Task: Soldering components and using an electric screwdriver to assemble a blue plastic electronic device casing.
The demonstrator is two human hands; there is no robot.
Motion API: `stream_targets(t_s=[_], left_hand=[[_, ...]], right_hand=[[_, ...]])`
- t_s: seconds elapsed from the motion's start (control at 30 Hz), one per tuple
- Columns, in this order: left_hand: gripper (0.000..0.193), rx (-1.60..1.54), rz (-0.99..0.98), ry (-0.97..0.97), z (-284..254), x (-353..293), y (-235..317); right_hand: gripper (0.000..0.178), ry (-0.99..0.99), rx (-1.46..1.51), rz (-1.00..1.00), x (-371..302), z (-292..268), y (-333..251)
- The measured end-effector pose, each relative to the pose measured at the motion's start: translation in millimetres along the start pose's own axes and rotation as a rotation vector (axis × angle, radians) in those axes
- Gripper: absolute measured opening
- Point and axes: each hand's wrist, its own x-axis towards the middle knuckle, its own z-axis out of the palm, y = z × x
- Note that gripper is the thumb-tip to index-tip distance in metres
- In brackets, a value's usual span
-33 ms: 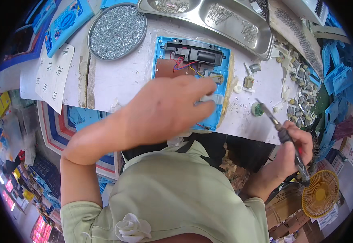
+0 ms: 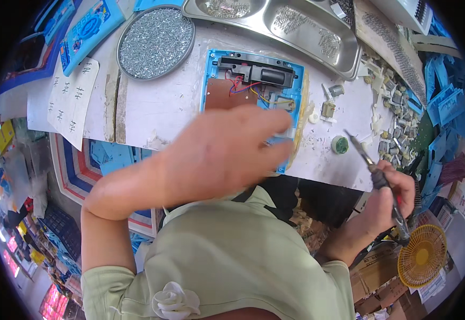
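A light blue plastic casing (image 2: 209,72) lies open on the table, with a black housing (image 2: 267,74), a brown circuit board (image 2: 227,95), thin coloured wires and a small motor unit (image 2: 284,104) inside. Above the casing's near part is my left hand (image 2: 221,149), smeared by motion. Its thumb and forefinger are apart with nothing visible between them; the other fingers are hidden. Off to the right, my right hand (image 2: 389,200) grips a soldering iron (image 2: 381,178), its tip slanting up and left. Near that tip sits a small round container with green rim (image 2: 340,144).
A round tray of screws (image 2: 156,42) and a steel compartment tray (image 2: 269,26) line the far side. Several small motor units (image 2: 397,128) are heaped at right. Marked paper (image 2: 72,101) lies at left; a yellow basket (image 2: 421,256) stands low at right.
My left hand has come slightly nearer to me and to the right, uncovering more of the circuit board. The soldering iron has shifted a little right and down.
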Motion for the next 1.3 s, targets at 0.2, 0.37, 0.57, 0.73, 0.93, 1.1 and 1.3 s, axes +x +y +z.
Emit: stream_targets(t_s=[0.2,0.37,0.57,0.73,0.93,1.1,1.3], left_hand=[[0.013,-1.223,0.143,0.062,15.6,39.1,119.7],[0.014,-1.474,0.14,-0.13,3.7,47.5,132.1],[0.018,-1.336,0.047,-0.242,-22.0,39.3,117.3],[0.016,-1.192,-0.001,0.062,-23.9,24.5,116.2],[0.019,-0.506,0.132,0.306,-25.6,27.2,95.1],[0.023,0.243,0.048,0.279,-19.6,22.5,112.0],[0.054,0.67,-0.112,0.091,2.3,35.8,141.5]], right_hand=[[0.034,-0.006,0.148,-0.009,6.4,-36.1,28.1],[0.032,-0.044,0.149,-0.008,4.7,-40.7,27.5],[0.033,-0.011,0.131,0.042,-0.6,-45.6,30.4],[0.033,0.02,0.13,0.022,3.5,-32.3,24.5],[0.031,0.035,0.085,0.047,6.4,-14.4,21.7],[0.029,0.033,0.052,0.069,11.6,-13.7,9.4],[0.029,0.019,0.098,0.058,10.6,-3.7,23.0]])
